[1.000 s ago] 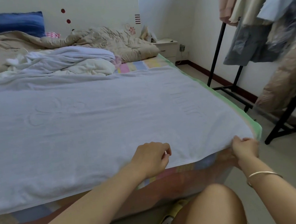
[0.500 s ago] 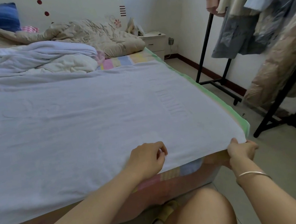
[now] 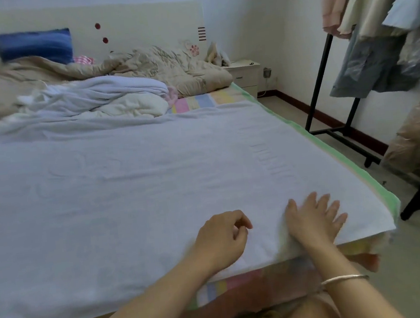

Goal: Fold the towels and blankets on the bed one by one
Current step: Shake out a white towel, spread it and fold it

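Right hand (image 3: 313, 219) flat on white towel (image 3: 129, 193) covering bed (image 3: 192, 103)

Matt white terry-cloth towel (image 3: 129, 193), shiny metal bangle (image 3: 344, 279), black metal rack (image 3: 318, 88).

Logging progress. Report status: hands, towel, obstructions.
Right hand flat on white towel, fingers spread. Left hand curled on it, grip unclear. Towel spread flat, unfolded. Crumpled pile beyond its far edge.

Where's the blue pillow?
The blue pillow is at the far upper left of the head view, at the top of the bed. It is propped against the white headboard, just behind the crumpled beige blanket.
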Demonstrator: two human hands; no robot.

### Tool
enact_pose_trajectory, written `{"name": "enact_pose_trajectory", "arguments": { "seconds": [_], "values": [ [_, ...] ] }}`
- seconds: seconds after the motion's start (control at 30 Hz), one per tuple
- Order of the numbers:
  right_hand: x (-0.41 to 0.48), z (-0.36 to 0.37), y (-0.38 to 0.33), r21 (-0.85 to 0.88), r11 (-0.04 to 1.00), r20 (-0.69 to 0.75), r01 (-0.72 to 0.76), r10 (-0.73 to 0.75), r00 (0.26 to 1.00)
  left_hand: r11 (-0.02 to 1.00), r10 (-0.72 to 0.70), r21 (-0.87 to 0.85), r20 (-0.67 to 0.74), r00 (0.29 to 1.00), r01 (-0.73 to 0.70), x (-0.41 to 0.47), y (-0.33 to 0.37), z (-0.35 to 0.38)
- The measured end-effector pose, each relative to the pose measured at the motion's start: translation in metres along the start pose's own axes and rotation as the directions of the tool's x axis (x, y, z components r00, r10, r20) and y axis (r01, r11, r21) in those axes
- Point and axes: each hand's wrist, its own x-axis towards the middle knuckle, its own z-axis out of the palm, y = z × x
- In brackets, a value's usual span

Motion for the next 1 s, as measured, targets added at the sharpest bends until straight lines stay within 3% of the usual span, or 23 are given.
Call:
{"name": "enact_pose_trajectory", "arguments": {
  "seconds": [0.03,0.2,0.33,0.47,0.67,0.83,0.9,0.93,1.0],
  "values": [
    [-0.005,-0.001,-0.020,0.025,1.000,0.030,-0.002,0.001,1.000,1.000,-0.010,0.015,-0.060,0.998,0.011,0.001,-0.005,-0.008],
    [-0.043,0.036,-0.150,-0.007,0.948,0.136,0.317,-0.314,0.940,0.992,-0.100,0.035,-0.328,0.939,0.117,0.021,-0.063,-0.076],
    [-0.049,0.070,-0.224,-0.060,0.926,0.156,0.372,-0.359,0.920,0.967,-0.182,0.087,-0.427,0.886,0.241,0.021,-0.155,-0.147],
    [-0.041,0.100,-0.307,-0.045,0.893,0.163,0.447,-0.435,0.885,0.880,-0.280,0.244,-0.425,0.861,0.407,0.017,-0.257,-0.210],
    [-0.035,0.141,-0.426,-0.024,0.798,0.237,0.602,-0.581,0.779,0.785,-0.429,0.297,-0.372,0.823,0.544,0.036,-0.343,-0.267],
    [-0.031,0.167,-0.507,0.072,0.570,0.384,0.818,-0.773,0.505,0.765,-0.431,0.339,-0.364,0.826,0.548,0.080,-0.389,-0.290],
    [-0.012,0.166,-0.521,0.209,0.512,0.337,0.833,-0.838,0.430,0.773,-0.409,0.347,-0.369,0.835,0.532,0.102,-0.398,-0.293],
    [0.004,0.164,-0.525,0.272,0.495,0.274,0.825,-0.862,0.427,0.786,-0.392,0.343,-0.369,0.843,0.515,0.114,-0.400,-0.293],
    [0.048,0.158,-0.525,0.301,0.514,0.138,0.803,-0.857,0.497,0.822,-0.340,0.329,-0.371,0.864,0.465,0.145,-0.402,-0.291]
  ]
}}
